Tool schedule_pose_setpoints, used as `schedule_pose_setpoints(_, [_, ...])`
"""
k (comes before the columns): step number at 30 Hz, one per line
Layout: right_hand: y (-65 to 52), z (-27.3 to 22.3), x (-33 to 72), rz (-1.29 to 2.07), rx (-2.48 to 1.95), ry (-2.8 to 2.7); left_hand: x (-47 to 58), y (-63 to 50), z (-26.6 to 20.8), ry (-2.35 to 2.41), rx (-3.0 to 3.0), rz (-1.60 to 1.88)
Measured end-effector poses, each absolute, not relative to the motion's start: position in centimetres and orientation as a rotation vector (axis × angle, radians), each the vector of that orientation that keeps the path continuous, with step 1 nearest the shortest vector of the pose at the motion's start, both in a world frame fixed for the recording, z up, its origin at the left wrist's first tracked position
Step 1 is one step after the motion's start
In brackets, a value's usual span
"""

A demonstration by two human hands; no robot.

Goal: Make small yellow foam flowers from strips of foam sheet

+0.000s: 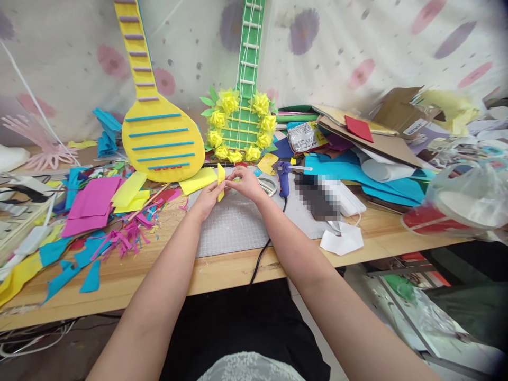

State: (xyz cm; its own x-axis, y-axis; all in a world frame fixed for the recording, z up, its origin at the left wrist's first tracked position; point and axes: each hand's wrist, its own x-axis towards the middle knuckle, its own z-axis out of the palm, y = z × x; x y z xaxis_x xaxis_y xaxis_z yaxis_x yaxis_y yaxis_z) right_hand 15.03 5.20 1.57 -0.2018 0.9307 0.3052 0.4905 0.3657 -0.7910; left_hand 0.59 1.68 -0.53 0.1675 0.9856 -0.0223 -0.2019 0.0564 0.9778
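Over the grey cutting mat [230,233], my left hand [208,201] pinches a narrow folded piece of yellow paper [221,174] that stands upright. The fingertips of my right hand [244,182] are closed together right beside it; whether they grip the paper's edge is hard to see. Behind my hands stands a green paper guitar [248,74] with white strings and a ring of yellow paper flowers [229,100]. To its left leans a yellow paper lute shape [162,137] with blue and purple strips. More yellow paper [197,181] lies just left of my left hand.
A blue-purple glue gun [283,179] with a black cord [262,259] rests right of my hands, near scissors [268,186]. Magenta paper [92,205] and coloured scraps cover the left side. Blue sheets [357,177], cardboard [369,140] and a red-and-white bucket [440,211] crowd the right.
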Motion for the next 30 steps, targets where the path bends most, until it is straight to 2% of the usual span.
schedule_pose_setpoints(15, [5.1,2.4,16.3,0.929,-0.971,-1.906,0.0,1.4,0.5,0.872,0.898,1.07])
schedule_pose_setpoints(30, [5.3,1.8,15.8,0.862,-1.051,-1.838,0.0,1.5,0.4,0.871,0.856,1.054])
